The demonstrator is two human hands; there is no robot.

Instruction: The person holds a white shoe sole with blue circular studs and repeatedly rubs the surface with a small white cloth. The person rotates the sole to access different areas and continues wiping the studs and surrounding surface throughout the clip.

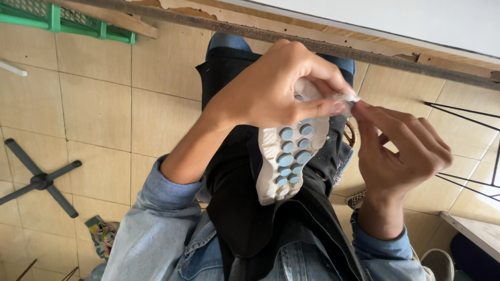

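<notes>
Shoe sole (288,156), white with round blue studs, lying tread-up at frame centre across a black apron (250,208) over the lap. Left hand (276,86) arched over the sole's upper end, thumb and forefinger pinched tight on a small white scrap (348,99) at centre right. Right hand (401,148) just beside, at right of frame, forefinger and thumb tips meeting the same scrap from the other side, remaining fingers curled in loosely. Both hands touching at the scrap, just above the sole's far edge; whether the scrap is joined to the sole cannot be told. Denim sleeves (151,218) along the lower edge, the left one pushed up at the forearm. Beige tiled floor (94,109) behind. Green plastic crate (57,18) in the upper left corner. Black star-shaped chair base (41,179) at far left. Colourful crumpled cloth (102,235) at lower left. Worn wooden table edge (333,44) running across the top toward the upper right. Thin black wire frame (463,148) at far right.
</notes>
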